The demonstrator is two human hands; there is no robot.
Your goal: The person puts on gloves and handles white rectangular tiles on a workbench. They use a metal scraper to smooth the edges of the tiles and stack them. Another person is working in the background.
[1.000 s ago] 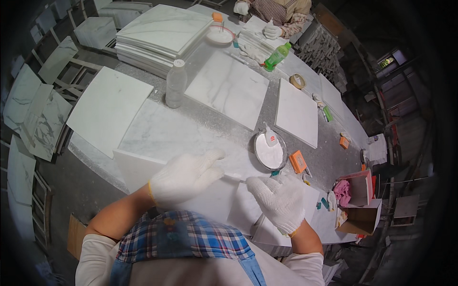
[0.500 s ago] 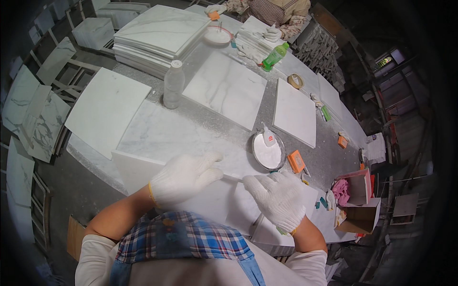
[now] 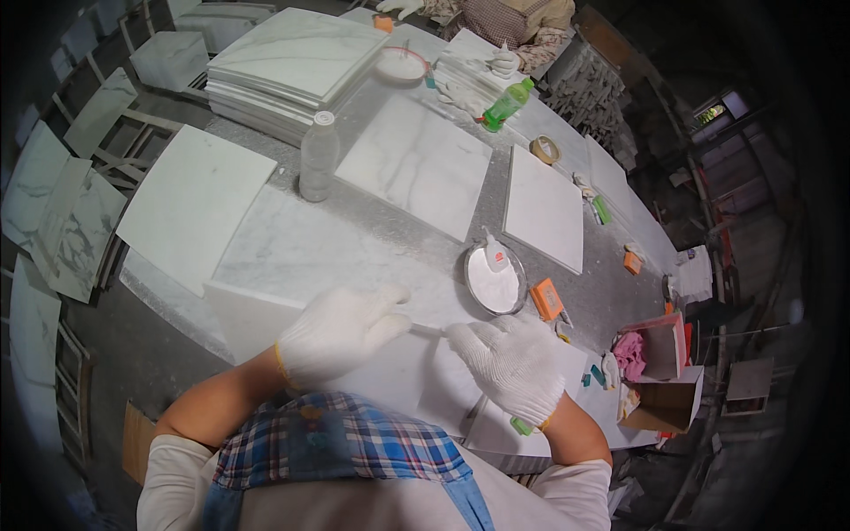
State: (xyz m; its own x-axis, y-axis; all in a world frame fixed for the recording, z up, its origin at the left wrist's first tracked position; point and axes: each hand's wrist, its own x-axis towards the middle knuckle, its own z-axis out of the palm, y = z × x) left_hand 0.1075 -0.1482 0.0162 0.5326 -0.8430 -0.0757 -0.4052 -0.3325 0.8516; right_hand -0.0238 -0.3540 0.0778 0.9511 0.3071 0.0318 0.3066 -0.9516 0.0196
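My left hand (image 3: 341,336), in a white knit glove, lies with fingers stretched out over the upper edge of a white marble tile (image 3: 252,314) close to my body. My right hand (image 3: 513,367), gloved alike, is curled at the same edge, on the right. From its fingers a thin grey blade-like tip (image 3: 427,330) points toward my left hand, and a green end (image 3: 521,427) shows below the wrist. The grip itself is hidden by the glove. Just beyond stands a bowl of white powder (image 3: 490,294) with a small white nozzle bottle (image 3: 496,255) in it.
An orange box (image 3: 546,300) lies beside the bowl. Beyond are a clear bottle (image 3: 320,159), loose marble tiles (image 3: 416,168), a tile stack (image 3: 292,62), a green bottle (image 3: 507,105) and tape (image 3: 544,150). Open cartons (image 3: 664,398) stand at right. A co-worker's gloved hand (image 3: 505,62) is across the table.
My hands stay almost in place; the view shifts slightly. Across the table, the co-worker's left-side hand has lifted off the orange block, and a white nozzle now shows at the other hand.
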